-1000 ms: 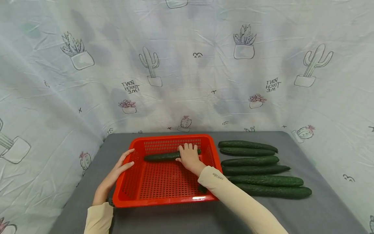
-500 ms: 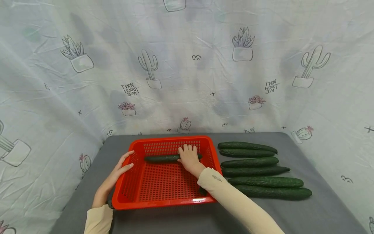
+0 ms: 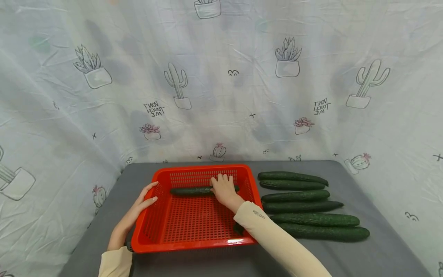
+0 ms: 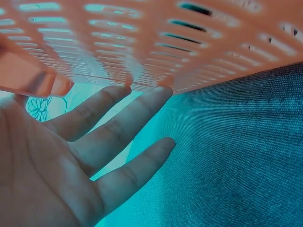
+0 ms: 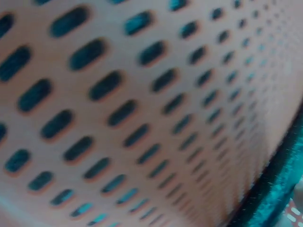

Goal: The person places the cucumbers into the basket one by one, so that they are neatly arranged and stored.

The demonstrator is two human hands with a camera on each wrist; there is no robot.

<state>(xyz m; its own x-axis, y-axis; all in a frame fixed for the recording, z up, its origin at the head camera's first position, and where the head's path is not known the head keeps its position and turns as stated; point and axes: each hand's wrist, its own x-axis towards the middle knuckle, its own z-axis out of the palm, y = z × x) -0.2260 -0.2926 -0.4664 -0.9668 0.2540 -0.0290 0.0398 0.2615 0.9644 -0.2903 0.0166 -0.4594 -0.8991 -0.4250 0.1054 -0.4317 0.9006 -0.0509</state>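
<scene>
In the head view a red slotted plastic basket (image 3: 194, 246) stands on the grey table. One dark green cucumber (image 3: 190, 191) lies crosswise in it near the back wall. My right hand (image 3: 224, 191) grips that cucumber toward its right end, fingers over the top. The right wrist view has the cucumber (image 5: 272, 198) at the lower right, against the slotted wall. With two digits over the rim, my left hand (image 3: 138, 206) holds the basket's left side. The left wrist view has three fairly straight fingers (image 4: 120, 132) outside, two tips at the basket wall (image 4: 156, 52).
Several cucumbers (image 3: 318, 219) lie in rows on the grey table (image 3: 339, 257), right of the basket. The right sleeve (image 3: 277, 238) crosses the basket's front right corner, a small dark piece (image 3: 238, 228) beneath it. A patterned cloth (image 3: 214, 127) hangs behind.
The right end of the gripped cucumber has come down, so it lies level now. Both hands keep their places on cucumber and basket. The whole head view has shifted slightly downward.
</scene>
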